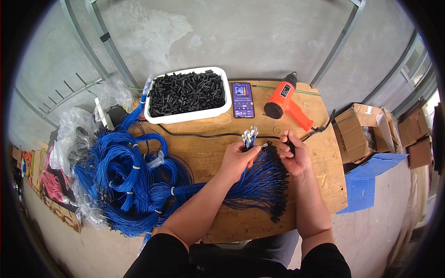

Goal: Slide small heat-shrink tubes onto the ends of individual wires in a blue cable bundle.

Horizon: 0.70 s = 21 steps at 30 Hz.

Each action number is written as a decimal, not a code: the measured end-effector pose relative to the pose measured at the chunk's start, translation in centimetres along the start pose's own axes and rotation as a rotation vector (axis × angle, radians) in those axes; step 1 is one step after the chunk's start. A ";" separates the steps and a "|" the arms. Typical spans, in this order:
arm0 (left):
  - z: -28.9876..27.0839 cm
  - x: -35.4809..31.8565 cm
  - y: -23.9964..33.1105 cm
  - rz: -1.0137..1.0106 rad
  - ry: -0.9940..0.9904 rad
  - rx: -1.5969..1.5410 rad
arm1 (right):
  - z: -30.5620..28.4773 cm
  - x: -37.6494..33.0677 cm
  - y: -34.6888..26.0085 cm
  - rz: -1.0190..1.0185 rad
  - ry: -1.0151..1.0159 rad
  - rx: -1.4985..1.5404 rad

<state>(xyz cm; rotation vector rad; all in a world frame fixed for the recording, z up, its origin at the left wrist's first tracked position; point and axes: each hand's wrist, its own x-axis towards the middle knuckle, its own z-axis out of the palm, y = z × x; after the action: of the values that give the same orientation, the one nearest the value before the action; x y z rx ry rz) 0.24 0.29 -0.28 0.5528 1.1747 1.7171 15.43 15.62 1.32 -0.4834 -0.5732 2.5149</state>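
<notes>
My left hand [237,161] is closed around a bunch of thin blue wires, and their bare silvery metal terminals [250,134] stick up above the fingers. One terminal points right from my thumb tip toward my right hand [296,156]. That hand is curled, with black tube pieces [290,146] showing between its fingers; how many is hidden. Below and between the hands, the blue wire bundle [257,185] fans out to the right, many of its ends capped with black sleeves [280,194]. A white tie [173,191] binds the bundle farther left.
A white tray [228,99] heaped with short black tubes [187,92] stands at the back, beside a phone [243,101] and an orange heat gun [283,99]. Its black cord [199,135] crosses the wooden table [324,185]. Coiled blue wires [125,171] fill the left; cardboard boxes [354,132] stand right.
</notes>
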 end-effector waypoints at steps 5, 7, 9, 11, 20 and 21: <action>-0.1 0.1 -0.1 0.006 0.003 0.004 | 0.5 -0.1 -0.2 0.017 0.127 -0.026; -0.1 0.1 -0.3 0.008 -0.005 0.007 | -0.1 -0.1 -0.3 0.011 0.031 -0.027; 0.0 0.1 -0.2 0.016 -0.004 0.000 | -0.1 -0.1 -0.3 0.004 0.030 -0.025; 0.0 0.0 -0.2 0.024 -0.003 -0.006 | 0.3 -0.1 -0.2 -0.003 0.027 -0.022; -0.1 0.1 -0.1 0.001 -0.017 0.008 | -1.9 0.8 -1.0 -0.135 0.072 -0.019; 0.0 0.0 -0.1 -0.007 -0.007 0.013 | -2.1 0.9 -1.1 -0.142 0.059 0.015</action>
<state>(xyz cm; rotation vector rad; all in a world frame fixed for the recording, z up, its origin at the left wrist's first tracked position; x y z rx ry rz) 0.23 0.30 -0.35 0.5618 1.1826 1.7010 16.05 17.63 -0.11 -0.4923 -0.5461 2.3608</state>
